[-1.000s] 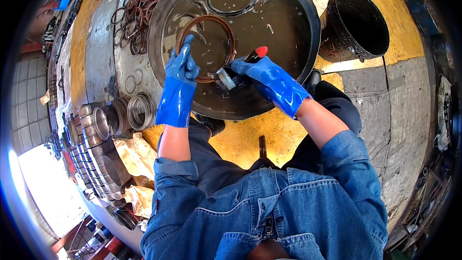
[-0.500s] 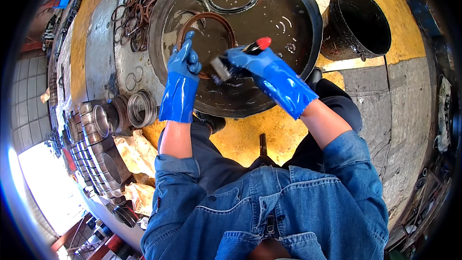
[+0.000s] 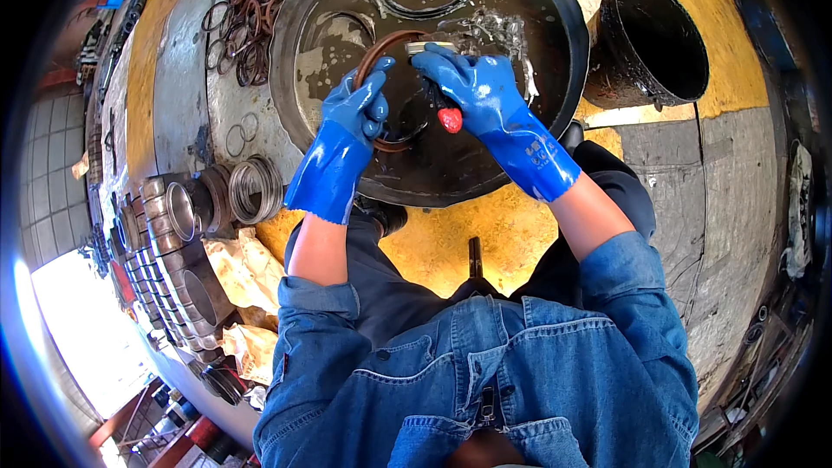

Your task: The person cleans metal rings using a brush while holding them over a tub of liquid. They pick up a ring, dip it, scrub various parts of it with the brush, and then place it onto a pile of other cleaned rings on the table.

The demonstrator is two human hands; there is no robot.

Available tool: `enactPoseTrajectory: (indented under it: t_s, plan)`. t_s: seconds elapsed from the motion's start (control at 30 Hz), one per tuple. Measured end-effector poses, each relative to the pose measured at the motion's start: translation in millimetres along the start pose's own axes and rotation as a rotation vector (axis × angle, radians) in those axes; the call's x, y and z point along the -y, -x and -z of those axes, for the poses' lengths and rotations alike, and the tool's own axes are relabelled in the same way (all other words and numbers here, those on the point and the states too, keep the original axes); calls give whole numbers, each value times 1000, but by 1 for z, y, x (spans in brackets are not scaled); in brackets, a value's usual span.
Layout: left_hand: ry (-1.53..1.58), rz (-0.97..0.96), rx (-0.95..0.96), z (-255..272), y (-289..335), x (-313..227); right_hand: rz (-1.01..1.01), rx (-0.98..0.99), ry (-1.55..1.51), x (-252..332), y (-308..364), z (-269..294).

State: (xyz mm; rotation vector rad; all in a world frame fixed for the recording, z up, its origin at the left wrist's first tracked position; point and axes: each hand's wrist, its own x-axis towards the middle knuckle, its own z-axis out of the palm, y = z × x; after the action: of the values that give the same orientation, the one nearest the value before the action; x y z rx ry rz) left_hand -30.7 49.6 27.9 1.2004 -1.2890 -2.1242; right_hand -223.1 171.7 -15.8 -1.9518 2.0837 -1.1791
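My left hand, in a long blue rubber glove, is closed around the left side of a reddish-brown metal ring, held tilted over a wide round pan of dark liquid. Gloved alike, my right hand grips a paintbrush by its black, red-ended handle. The brush's metal band is at the ring's far upper edge, its red end pointing back toward me; the bristles are hard to make out. Another large ring lies in the liquid at the far side of the pan.
A dark, grimy bucket stands right of the pan. Left of it are a heap of brown rings, thin loose rings and stacked metal cylinders. Brown paper lies near my left elbow.
My right hand has turned the brush so its red end points toward me, and the brush has moved to the ring's far edge. The ring has tilted, and liquid ripples at the right.
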Motion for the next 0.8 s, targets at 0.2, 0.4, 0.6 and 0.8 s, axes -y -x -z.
enactPoseTrajectory:
  t_s: [0.2, 0.4, 0.6, 0.8]
  plan:
    - [-132, -92, -40, -19, 4, 4, -583, 99, -167, -2, 2, -8]
    - [-158, -166, 28, -6, 6, 10, -911, 434, -812, 16, 0, 25]
    - [-65, -209, 63, -5, 5, 12, -1036, 351, -1325, 13, 15, -8]
    - [-134, -156, 52, -11, 13, 4, -748, 569, -698, 18, 3, 0]
